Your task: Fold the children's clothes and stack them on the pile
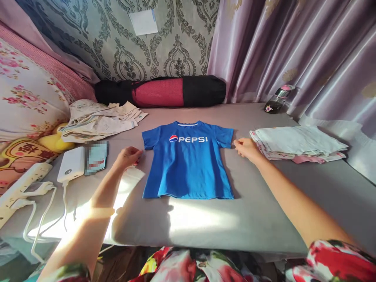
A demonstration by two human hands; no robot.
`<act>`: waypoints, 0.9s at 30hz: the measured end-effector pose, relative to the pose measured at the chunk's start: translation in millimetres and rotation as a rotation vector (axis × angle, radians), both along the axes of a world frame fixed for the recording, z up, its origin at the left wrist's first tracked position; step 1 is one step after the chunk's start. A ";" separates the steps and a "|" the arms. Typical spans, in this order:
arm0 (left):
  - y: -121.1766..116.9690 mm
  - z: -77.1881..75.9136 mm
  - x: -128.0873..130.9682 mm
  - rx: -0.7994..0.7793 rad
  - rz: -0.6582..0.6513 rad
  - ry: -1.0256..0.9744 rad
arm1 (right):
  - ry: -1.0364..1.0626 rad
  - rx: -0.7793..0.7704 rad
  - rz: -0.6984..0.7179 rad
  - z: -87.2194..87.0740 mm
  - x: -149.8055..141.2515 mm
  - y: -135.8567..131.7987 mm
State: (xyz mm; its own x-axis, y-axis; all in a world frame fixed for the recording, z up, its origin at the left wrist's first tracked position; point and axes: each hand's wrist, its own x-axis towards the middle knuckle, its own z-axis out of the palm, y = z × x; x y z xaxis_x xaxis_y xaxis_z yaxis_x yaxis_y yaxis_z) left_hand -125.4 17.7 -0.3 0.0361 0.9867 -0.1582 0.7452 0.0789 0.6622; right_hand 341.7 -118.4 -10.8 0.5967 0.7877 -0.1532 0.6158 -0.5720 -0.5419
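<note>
A blue T-shirt with a red, white and blue round logo and the word PEPSI lies flat, its neck pointing away from me. My left hand is at the cuff of its left-side sleeve, thumb and fingers pinched together at the edge. At the opposite cuff, my right hand is closed in a similar pinch. Both forearms reach in from the near edge. The fingertips meet the very rim of each sleeve, so little cloth shows between them.
Folded light cloths lie right of my right hand, and a looser cloth pile lies back left. A power bank, phone and corded power strip are at left. A black-and-red roll bag and bottle stand behind.
</note>
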 end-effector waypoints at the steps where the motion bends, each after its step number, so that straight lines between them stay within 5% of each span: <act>1: -15.8 1.8 -3.0 -0.053 -0.036 -0.011 | 0.048 -0.034 0.074 -0.1 -7.6 -15.0; 7: -98.0 12.9 -2.8 -0.033 -0.122 0.078 | -0.097 -0.042 0.367 9.6 -58.9 -84.7; 13: -139.4 5.9 11.0 0.138 -0.049 0.180 | -0.138 -0.097 0.438 27.2 -98.4 -116.7; 19: -154.5 3.9 23.0 0.178 0.064 0.182 | -0.151 -0.173 0.438 39.2 -112.6 -125.1; 27: -144.2 24.4 -1.4 0.026 0.114 0.134 | 0.073 -0.165 0.497 33.4 -82.2 -119.6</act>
State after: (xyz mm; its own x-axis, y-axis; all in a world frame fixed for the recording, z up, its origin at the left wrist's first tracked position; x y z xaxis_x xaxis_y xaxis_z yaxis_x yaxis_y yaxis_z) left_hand -126.9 -126.5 24.1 -0.0962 0.9871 -0.1280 0.8141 0.1520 0.5604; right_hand 259.5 -238.0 22.6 0.1402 0.9348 -0.3264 0.7987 -0.3016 -0.5206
